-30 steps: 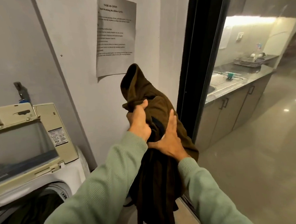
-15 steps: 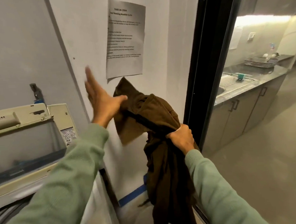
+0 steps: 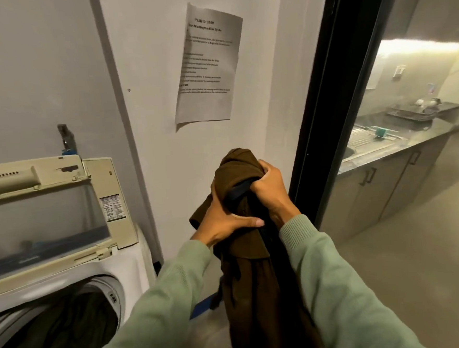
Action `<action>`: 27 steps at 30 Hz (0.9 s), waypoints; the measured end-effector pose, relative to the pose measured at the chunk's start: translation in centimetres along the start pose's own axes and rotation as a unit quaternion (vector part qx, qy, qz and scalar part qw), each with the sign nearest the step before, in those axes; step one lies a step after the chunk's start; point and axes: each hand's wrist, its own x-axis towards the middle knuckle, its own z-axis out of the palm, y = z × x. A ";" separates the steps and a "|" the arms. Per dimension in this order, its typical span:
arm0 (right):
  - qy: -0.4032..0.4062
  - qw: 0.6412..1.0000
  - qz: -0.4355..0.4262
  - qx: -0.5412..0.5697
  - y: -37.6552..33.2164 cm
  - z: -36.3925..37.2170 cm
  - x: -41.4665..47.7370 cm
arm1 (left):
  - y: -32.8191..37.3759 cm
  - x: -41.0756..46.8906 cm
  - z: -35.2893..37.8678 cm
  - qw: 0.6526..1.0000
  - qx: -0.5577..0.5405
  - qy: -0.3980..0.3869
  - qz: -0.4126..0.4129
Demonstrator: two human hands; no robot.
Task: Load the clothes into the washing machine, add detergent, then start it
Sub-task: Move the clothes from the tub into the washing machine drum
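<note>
Left hand (image 3: pixel 225 224) back on the brown garment (image 3: pixel 254 286) beside the right hand (image 3: pixel 274 191), both fisted round its bunched top at frame centre, tail hanging to 6 o'clock; gather that tail first, then swing to the open washing machine drum (image 3: pixel 112 292) at 8 o'clock, clearing the rim.

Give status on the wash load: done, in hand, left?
Done: lid is up and dark clothes lie in the drum. In hand: left hand and right hand both grip a brown garment, held right of the washing machine. Left: drop it in, add detergent (none in view), shut lid, start.
</note>
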 end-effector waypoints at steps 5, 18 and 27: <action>-0.084 0.996 -0.002 -0.038 -1.3 -1.5 0.0 | 0.1 -0.2 0.9 0.993 0.006 0.119 0.000; -0.220 0.923 -0.009 -0.315 -2.2 -6.3 -1.5 | 2.9 0.7 0.6 0.905 -0.297 0.294 -0.075; -0.132 0.959 0.170 -0.186 11.7 -8.5 -6.0 | 8.3 0.8 0.6 0.834 -0.493 0.217 -0.114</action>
